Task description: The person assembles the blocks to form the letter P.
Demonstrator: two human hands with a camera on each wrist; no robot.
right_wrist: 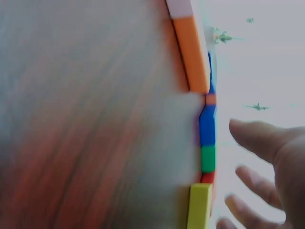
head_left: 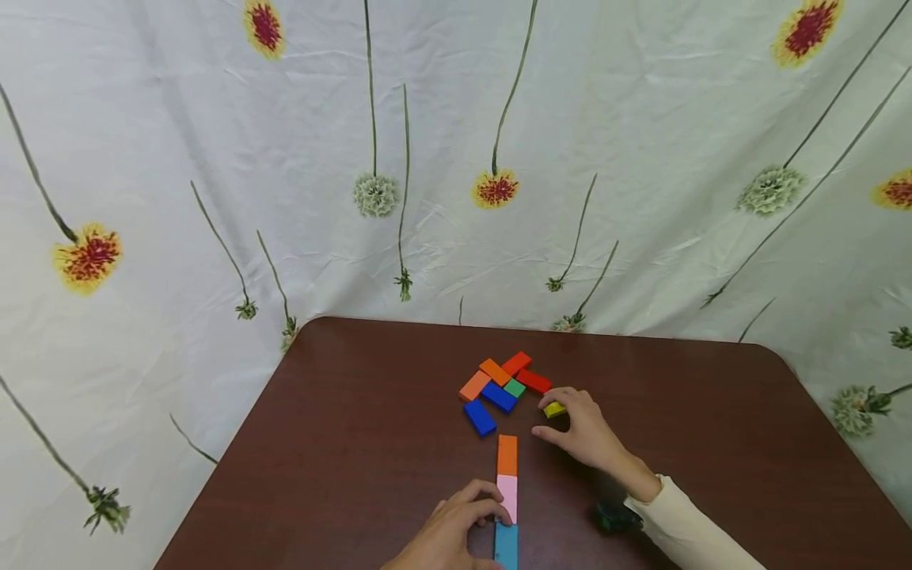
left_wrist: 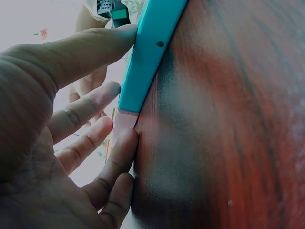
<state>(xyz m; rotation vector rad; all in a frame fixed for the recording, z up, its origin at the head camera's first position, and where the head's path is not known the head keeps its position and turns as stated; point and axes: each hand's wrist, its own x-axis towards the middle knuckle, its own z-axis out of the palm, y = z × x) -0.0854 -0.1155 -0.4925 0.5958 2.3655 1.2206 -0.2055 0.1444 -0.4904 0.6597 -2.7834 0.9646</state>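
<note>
A light blue block (head_left: 506, 546), a pink block (head_left: 508, 495) and an orange block (head_left: 507, 455) lie end to end in a line. My left hand (head_left: 456, 526) is at the left of that line, its fingertips at the joint of blue and pink. In the left wrist view its thumb rests at the edge of the blue block (left_wrist: 152, 52), the other fingers loosely bent. Over a yellow block (head_left: 554, 409) hovers my right hand (head_left: 587, 435), thumb and fingers apart. The right wrist view shows that hand (right_wrist: 262, 176) beside the yellow block (right_wrist: 199, 205), not touching it.
Beyond the line lies a loose cluster: blue blocks (head_left: 480, 417), a green block (head_left: 514, 388), red blocks (head_left: 534, 381) and orange blocks (head_left: 473, 385). A dark object (head_left: 616, 516) is below the right wrist. The brown table (head_left: 342, 443) ends at a flowered cloth (head_left: 427, 237).
</note>
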